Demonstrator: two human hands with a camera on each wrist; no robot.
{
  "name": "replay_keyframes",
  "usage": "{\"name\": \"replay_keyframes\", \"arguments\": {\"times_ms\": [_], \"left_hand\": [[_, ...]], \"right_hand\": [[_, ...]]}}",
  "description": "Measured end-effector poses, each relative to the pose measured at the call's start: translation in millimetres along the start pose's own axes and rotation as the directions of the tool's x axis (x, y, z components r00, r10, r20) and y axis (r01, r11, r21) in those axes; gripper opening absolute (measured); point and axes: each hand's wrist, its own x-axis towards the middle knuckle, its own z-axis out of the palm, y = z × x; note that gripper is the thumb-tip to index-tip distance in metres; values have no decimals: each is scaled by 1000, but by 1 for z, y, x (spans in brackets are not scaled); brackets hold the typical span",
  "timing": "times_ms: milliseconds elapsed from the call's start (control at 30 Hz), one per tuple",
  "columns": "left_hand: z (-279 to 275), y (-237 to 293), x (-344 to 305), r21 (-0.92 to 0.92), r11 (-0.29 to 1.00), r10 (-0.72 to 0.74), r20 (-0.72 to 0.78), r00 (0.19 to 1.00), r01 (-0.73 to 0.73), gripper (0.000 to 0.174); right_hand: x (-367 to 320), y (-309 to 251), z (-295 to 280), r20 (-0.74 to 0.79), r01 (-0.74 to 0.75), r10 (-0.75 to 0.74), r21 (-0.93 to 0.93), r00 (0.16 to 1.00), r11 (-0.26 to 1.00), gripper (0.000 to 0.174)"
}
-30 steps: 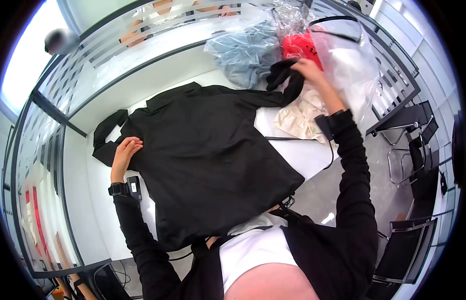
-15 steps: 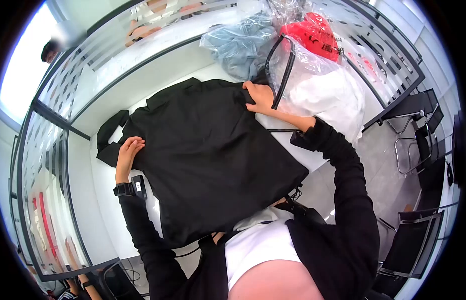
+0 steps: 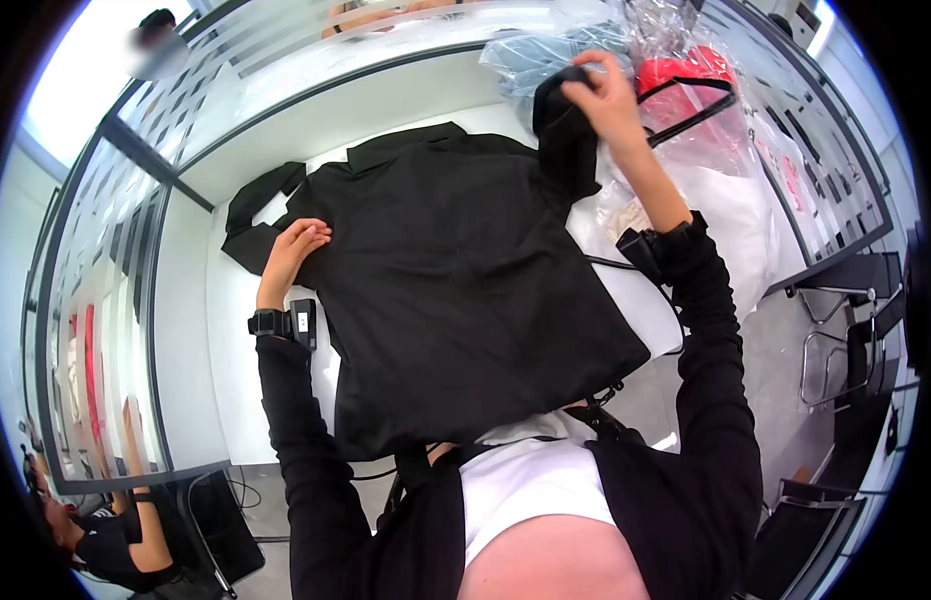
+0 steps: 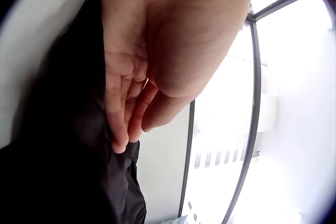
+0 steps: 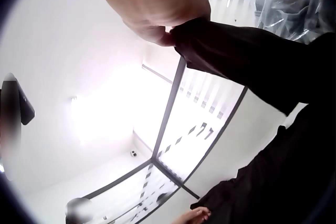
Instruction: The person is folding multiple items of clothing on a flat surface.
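Note:
A black long-sleeved top [image 3: 455,270] lies spread on the white table, its collar toward the back and its hem at the person's side. My right hand [image 3: 610,105] pinches the end of its right-side sleeve [image 3: 567,145] and holds it raised above the shoulder. In the right wrist view that sleeve [image 5: 236,50] hangs taut from the fingertips. My left hand [image 3: 293,258] rests on the top's left edge, fingers loosely extended; the left wrist view shows the fingertips [image 4: 121,145] against the cloth. The other sleeve [image 3: 257,215] lies bent beyond the left hand.
Behind the right hand are a light blue bagged garment [image 3: 525,65], a red bagged item [image 3: 685,75] and a clear bag [image 3: 720,215] with white contents. A partition [image 3: 135,150] with a dark frame borders the table. Chairs [image 3: 845,310] stand at the right.
My right hand went from the stretched-out sleeve in to the shoulder, then up and outward, lifting the sleeve. The left hand has stayed on the top's left edge. The head view has shifted.

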Motion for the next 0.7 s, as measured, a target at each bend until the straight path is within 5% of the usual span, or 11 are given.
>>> {"name": "replay_keyframes", "arguments": {"times_ms": [67,133,267,367,433,467,533,567,633,667,700], "left_hand": [[1,0,0,5,1000,-4,3,1000,4,22],[3,2,-1,-4,1000,-3,-9,1000,3,21],[1,2,-2,-4,1000,-9,-11,1000,9,20],[-1,-2,1,-1,1000,-8,-5,1000,8,20],[-5,-6,3,-11,1000,-6,12,1000,6,21],[-4,-6,2,-5,1000,-10,5,1000,10,21],[-2,-3,2,7,1000,-10,-10,1000,11,21],[-2,-3,2,19,1000,-15,-9,1000,15,21],[-1,-7,1,-9,1000,1,2,1000,-1,21],[-5,-9,3,-20,1000,16,3,1000,-16,21],[-13,-20,5,-38,999,-8,-38,999,7,22]], "right_hand": [[12,-11,-3,-60,46,-37,167,998,985,21],[20,-15,-4,-61,118,-115,38,991,992,19],[20,-9,23,24,162,-164,67,986,985,18],[2,-18,58,190,322,-274,-312,943,894,21],[-3,-6,95,352,576,-479,-260,804,775,29],[-10,-6,116,417,560,-453,-180,788,809,32],[-15,16,155,500,816,-666,-166,553,553,48],[-19,11,166,721,881,-558,-160,412,444,56],[-52,-3,167,871,888,-299,-270,390,373,63],[-73,-28,158,901,833,-19,-392,433,390,60],[-78,-66,144,934,805,245,-350,260,478,55]]}}
